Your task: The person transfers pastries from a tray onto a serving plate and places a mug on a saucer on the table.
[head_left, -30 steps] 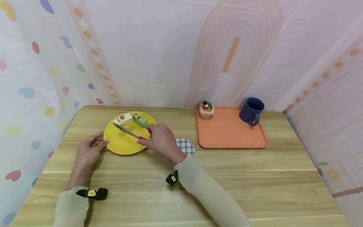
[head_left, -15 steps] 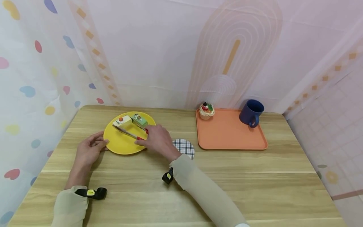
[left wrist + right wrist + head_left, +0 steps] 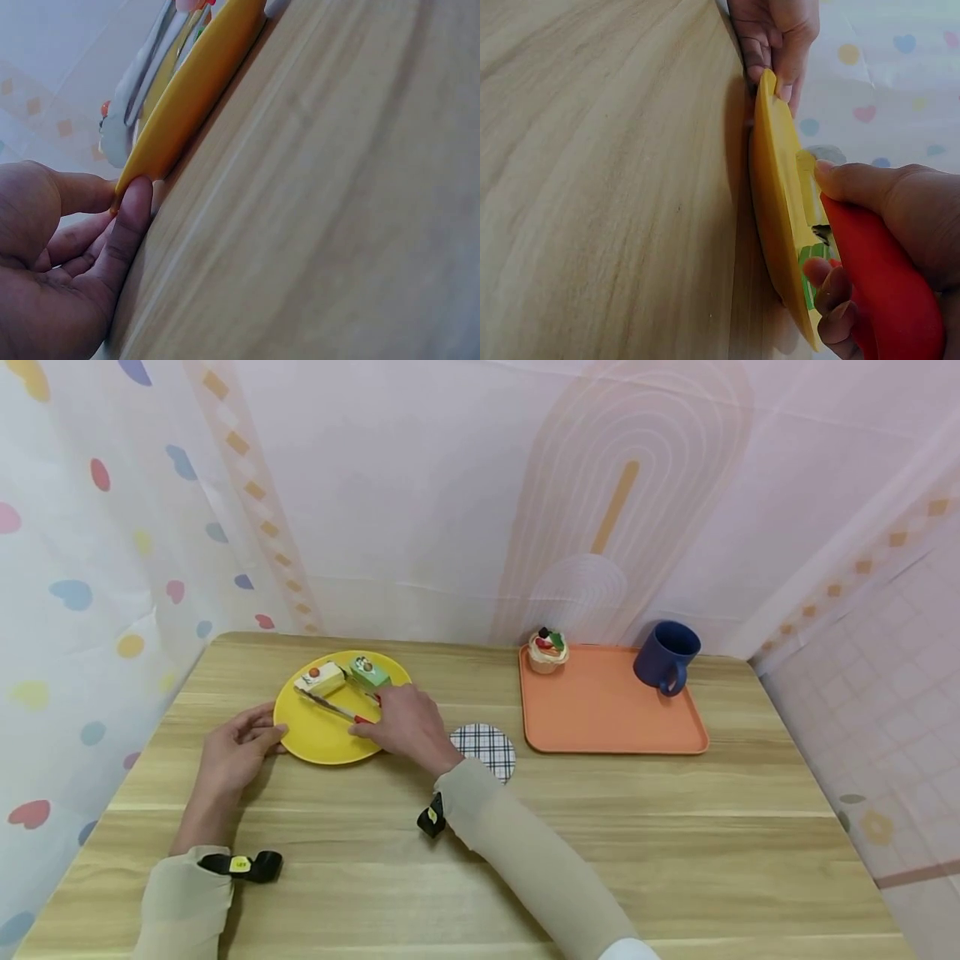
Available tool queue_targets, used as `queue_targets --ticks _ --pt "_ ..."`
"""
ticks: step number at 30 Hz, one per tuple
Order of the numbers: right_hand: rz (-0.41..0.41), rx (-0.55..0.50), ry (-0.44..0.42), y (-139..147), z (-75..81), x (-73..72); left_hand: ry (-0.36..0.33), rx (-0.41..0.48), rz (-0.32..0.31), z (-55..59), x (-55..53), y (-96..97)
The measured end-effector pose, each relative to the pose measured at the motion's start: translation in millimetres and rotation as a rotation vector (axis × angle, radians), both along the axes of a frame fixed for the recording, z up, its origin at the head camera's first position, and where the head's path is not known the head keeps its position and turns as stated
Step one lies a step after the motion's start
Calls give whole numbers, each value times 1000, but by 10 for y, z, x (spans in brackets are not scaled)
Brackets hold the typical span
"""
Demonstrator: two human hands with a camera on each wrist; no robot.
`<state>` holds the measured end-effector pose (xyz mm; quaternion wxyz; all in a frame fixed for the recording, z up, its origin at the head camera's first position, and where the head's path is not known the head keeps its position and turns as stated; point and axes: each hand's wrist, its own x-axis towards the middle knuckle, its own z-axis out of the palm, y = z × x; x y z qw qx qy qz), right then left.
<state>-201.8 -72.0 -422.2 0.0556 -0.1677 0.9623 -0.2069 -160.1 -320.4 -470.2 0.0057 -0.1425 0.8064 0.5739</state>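
Note:
My left hand [image 3: 236,752] pinches the left rim of a yellow plate [image 3: 318,743]; in the left wrist view the thumb [image 3: 135,202] lies against the plate's edge. My right hand [image 3: 408,722] grips red-handled tongs [image 3: 881,277] above the plate's right side. The metal arms of the tongs stand around a cream-coloured cake slice [image 3: 324,678] with an orange ball on top, at the plate's back left. Beside it, to the right, sits a green cake slice [image 3: 371,671]. Whether the tongs touch the cream slice firmly cannot be told.
A round checked coaster [image 3: 487,747] lies right of the plate, partly under the right forearm. Farther right is an orange tray [image 3: 611,722] with a cupcake [image 3: 547,652] at its back left corner and a blue mug [image 3: 666,656] at its back right.
My right hand has moved slightly left with the tongs. The cream cake slice has shifted a little left, away from the green slice. My left hand stays at the plate's rim.

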Motion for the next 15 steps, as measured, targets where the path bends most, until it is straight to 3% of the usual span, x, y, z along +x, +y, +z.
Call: queue_targets --ticks 15 --pt "-19 4 -29 -57 -12 -13 -1 -2 -11 12 11 -4"
